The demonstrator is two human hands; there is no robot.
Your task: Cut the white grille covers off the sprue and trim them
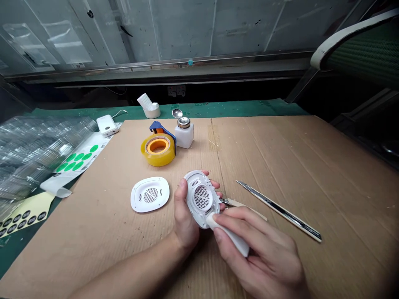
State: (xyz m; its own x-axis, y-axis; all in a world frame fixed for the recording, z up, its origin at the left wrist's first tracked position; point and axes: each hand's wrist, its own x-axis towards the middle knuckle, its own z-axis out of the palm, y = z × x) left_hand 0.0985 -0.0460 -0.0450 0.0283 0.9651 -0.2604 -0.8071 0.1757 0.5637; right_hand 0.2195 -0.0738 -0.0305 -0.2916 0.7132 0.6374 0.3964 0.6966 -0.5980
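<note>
Where the right grip [264,245] wraps it, the white piece [235,240] hides.

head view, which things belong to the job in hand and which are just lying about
In use, it seems:
white perforated part, in the left grip
white piece, in the right grip
perhaps the similar vented plate, on the cardboard

Apparently just lying about:
tape roll
white bottle
craft knife
green-dot sheet
clear plastic packaging

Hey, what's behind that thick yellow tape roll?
A blue plastic piece and, farther back right, a white square bottle with a metal cap. The yellow roll hides part of the blue piece.
</note>
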